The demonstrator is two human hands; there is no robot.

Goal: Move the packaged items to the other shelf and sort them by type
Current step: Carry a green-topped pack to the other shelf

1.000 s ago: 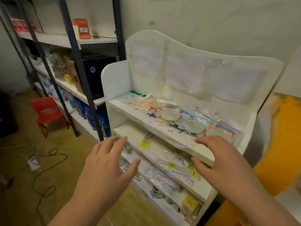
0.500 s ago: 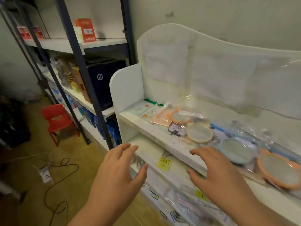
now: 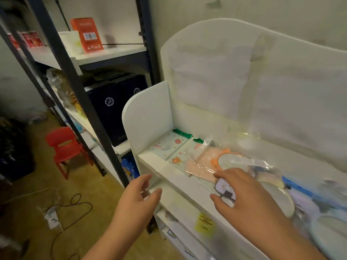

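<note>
A white shelf unit point(image 3: 150, 117) holds packaged items on its top tier: two pale patterned packs with green tops point(image 3: 170, 146), a pink pack point(image 3: 201, 163), an orange-rimmed round item in clear wrap point(image 3: 228, 159), a small dark-edged packet point(image 3: 224, 189) and round pale discs point(image 3: 277, 194) further right. My right hand point(image 3: 242, 196) hovers open over the small packet, fingers spread, touching or just above it. My left hand point(image 3: 139, 198) is open in front of the shelf's left corner, holding nothing. Lower tiers hold more packets with a yellow label point(image 3: 204, 222).
A dark metal rack point(image 3: 65, 59) stands to the left with an orange box point(image 3: 87, 34), red boxes and dark blue boxes point(image 3: 110, 104). On the floor are a red plastic chair point(image 3: 63, 145), a power strip and cables point(image 3: 54, 214).
The view has closed in on the top tier. My right hand moved forward over the front edge to the small packet. My left hand stayed open by the left corner.
</note>
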